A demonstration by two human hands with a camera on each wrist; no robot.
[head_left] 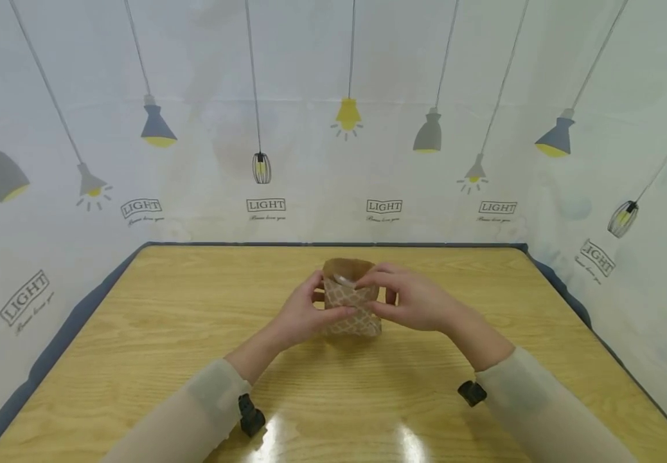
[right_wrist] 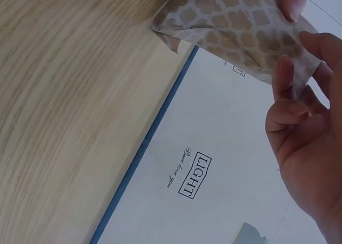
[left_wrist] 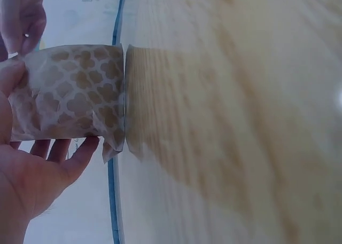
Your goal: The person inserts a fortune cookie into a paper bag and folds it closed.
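A brown paper bag (head_left: 349, 308) with a white lattice pattern is held upright over the middle of the table, its bottom edge at or just above the tabletop. Its mouth gapes at the top, and a small pale, shiny thing (head_left: 343, 280) shows there; its kind is unclear. My left hand (head_left: 304, 312) grips the bag's left side, thumb across the front and fingers behind. With index finger at the mouth and thumb on the front, my right hand (head_left: 409, 296) pinches the bag's upper right edge. In the right wrist view, those fingers (right_wrist: 286, 76) close on the paper bag (right_wrist: 235, 28).
A glossy wooden table (head_left: 195, 289) stretches around both arms, with a dark blue edge (head_left: 223, 244) along its back. Behind it hangs a pale wall covering (head_left: 310, 128) printed with lamps. Each sleeve carries a small black device (head_left: 472, 393) at the wrist.
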